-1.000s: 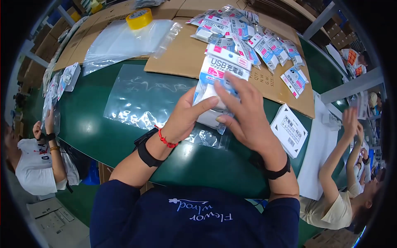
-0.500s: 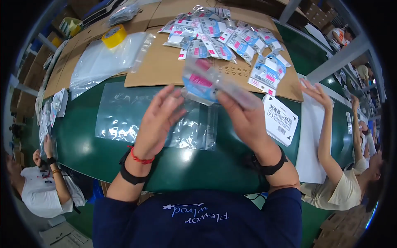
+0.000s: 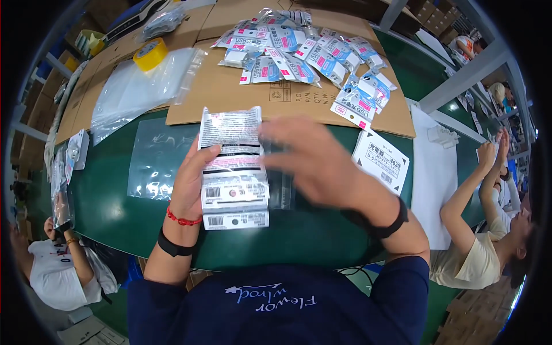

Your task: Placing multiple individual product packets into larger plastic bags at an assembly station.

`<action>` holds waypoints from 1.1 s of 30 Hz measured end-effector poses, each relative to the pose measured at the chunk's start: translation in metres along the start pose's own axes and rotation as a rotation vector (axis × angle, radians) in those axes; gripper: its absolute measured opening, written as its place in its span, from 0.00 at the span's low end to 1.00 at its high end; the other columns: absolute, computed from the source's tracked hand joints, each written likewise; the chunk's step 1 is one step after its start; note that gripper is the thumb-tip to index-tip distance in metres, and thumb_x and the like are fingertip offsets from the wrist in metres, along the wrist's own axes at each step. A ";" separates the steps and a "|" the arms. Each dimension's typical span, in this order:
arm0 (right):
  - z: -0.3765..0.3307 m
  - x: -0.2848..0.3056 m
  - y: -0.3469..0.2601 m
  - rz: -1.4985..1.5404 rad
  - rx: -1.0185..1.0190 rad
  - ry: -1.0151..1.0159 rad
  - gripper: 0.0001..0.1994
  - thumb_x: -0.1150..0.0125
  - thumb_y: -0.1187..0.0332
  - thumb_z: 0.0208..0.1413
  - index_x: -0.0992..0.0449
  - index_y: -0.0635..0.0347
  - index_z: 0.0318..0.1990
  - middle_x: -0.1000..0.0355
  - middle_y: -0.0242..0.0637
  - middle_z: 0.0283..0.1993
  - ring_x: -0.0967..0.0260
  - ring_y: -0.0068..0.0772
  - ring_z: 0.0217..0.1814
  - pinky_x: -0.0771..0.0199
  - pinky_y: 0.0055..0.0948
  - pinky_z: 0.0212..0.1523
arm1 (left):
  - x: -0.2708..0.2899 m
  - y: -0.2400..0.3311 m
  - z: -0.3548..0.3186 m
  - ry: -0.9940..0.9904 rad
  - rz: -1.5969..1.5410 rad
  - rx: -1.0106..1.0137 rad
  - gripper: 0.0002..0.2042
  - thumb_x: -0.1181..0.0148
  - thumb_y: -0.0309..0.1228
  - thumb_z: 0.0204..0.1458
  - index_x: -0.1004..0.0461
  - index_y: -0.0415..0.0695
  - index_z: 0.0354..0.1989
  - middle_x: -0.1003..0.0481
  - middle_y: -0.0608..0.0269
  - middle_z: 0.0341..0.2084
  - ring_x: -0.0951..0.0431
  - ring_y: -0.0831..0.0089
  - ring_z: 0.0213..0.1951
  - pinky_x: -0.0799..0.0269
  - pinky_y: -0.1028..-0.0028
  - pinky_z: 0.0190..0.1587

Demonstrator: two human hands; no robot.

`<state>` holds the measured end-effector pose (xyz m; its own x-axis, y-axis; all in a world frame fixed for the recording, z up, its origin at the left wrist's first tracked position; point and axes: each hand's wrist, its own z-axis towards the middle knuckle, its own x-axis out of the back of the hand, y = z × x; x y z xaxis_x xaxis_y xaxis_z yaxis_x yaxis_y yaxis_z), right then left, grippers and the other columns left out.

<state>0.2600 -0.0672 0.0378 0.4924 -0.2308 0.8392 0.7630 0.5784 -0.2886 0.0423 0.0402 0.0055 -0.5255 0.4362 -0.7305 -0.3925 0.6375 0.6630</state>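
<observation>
Holding the stack of packets (image 3: 233, 181) near the middle of the frame, the left hand (image 3: 191, 179) pinches its left edge. The stack's long side runs up and down. Just to its right, the right hand (image 3: 313, 161) is blurry, fingers spread, seemingly holding nothing.

From here, I am gripping with the left hand (image 3: 188, 185), its thumb (image 3: 203, 156) lying uppermost. The right hand (image 3: 319, 165) is blurring, its parted fingers (image 3: 290, 132) pointing left, while both forearms (image 3: 168, 265) are angling inward.
</observation>
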 end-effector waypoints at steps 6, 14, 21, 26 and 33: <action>-0.019 -0.008 0.107 -0.552 -0.331 0.013 0.20 0.41 0.74 0.48 0.28 0.59 0.52 0.40 0.47 0.63 0.41 0.52 0.63 0.39 0.40 0.61 | 0.006 -0.006 0.012 0.024 0.019 -0.221 0.24 0.54 0.22 0.56 0.46 0.40 0.63 0.30 0.52 0.50 0.25 0.63 0.49 0.26 0.65 0.50; 0.001 0.025 0.065 -0.235 -0.675 0.159 0.21 0.41 0.67 0.54 0.31 0.65 0.54 0.35 0.50 0.58 0.38 0.51 0.61 0.36 0.38 0.58 | 0.013 0.002 0.002 0.092 0.020 -0.254 0.24 0.52 0.22 0.56 0.45 0.41 0.62 0.29 0.54 0.50 0.25 0.65 0.48 0.26 0.66 0.49; 0.030 0.006 0.026 -0.677 -0.649 -0.276 0.22 0.39 0.67 0.51 0.30 0.64 0.54 0.32 0.47 0.55 0.36 0.50 0.58 0.33 0.38 0.55 | 0.012 -0.004 0.003 0.105 0.043 -0.232 0.23 0.52 0.21 0.56 0.44 0.41 0.62 0.29 0.55 0.49 0.25 0.67 0.48 0.26 0.68 0.49; 0.015 -0.030 0.051 -0.135 -0.342 -0.064 0.21 0.38 0.67 0.49 0.28 0.61 0.52 0.31 0.46 0.53 0.34 0.48 0.55 0.32 0.39 0.54 | 0.014 -0.008 0.006 0.110 0.061 -0.243 0.23 0.52 0.21 0.56 0.45 0.41 0.62 0.29 0.56 0.49 0.25 0.69 0.47 0.26 0.69 0.49; -0.005 0.006 0.042 0.051 -0.640 -0.324 0.23 0.38 0.72 0.48 0.31 0.59 0.55 0.33 0.48 0.55 0.35 0.49 0.55 0.34 0.39 0.55 | 0.014 -0.008 0.003 0.116 0.032 -0.239 0.24 0.52 0.21 0.56 0.45 0.41 0.62 0.29 0.56 0.49 0.25 0.69 0.48 0.26 0.69 0.49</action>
<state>0.2970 -0.0485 0.0285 0.4606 0.0852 0.8835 0.8872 -0.0133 -0.4613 0.0402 0.0427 -0.0109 -0.6184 0.3691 -0.6938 -0.5338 0.4506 0.7155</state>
